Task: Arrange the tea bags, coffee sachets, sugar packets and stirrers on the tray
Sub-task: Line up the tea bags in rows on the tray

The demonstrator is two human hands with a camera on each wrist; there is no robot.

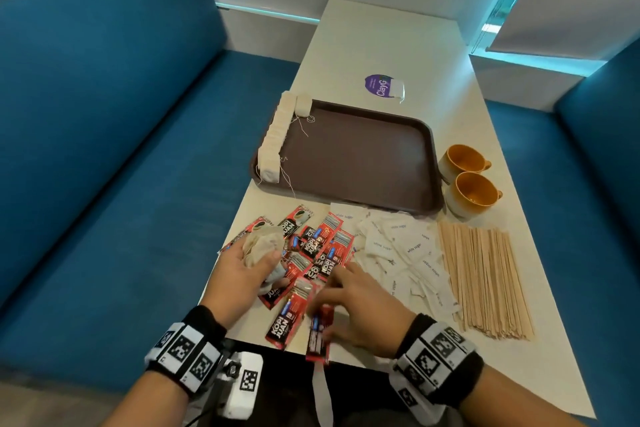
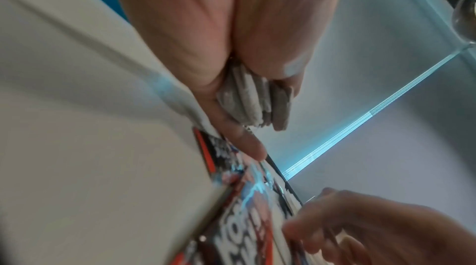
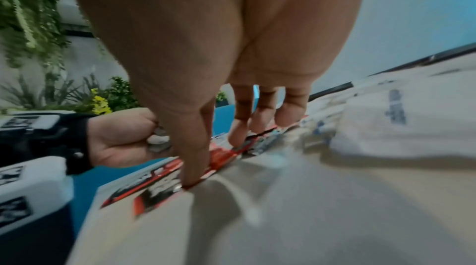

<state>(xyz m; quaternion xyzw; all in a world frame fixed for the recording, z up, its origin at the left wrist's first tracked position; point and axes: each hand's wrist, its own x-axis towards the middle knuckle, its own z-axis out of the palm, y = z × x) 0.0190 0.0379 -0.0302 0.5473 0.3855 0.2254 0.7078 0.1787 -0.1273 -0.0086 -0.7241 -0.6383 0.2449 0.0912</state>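
A brown tray (image 1: 363, 156) lies mid-table with a row of white tea bags (image 1: 277, 135) along its left rim. My left hand (image 1: 256, 267) grips a bunch of tea bags (image 1: 261, 244) above the left part of the red-and-black coffee sachets (image 1: 318, 246); the left wrist view shows them as a stack of tea bags (image 2: 255, 98) between thumb and fingers. My right hand (image 1: 346, 291) lies over the near sachets, its straight fingertips (image 3: 193, 169) pressing on a sachet (image 3: 154, 188) near the table's front edge. White sugar packets (image 1: 405, 253) and wooden stirrers (image 1: 485, 277) lie to the right.
Two cups with orange insides (image 1: 464, 159) (image 1: 472, 192) stand right of the tray. A purple sticker (image 1: 379, 85) with one tea bag (image 1: 396, 87) on it lies beyond the tray. Blue sofas (image 1: 104, 149) flank the narrow table.
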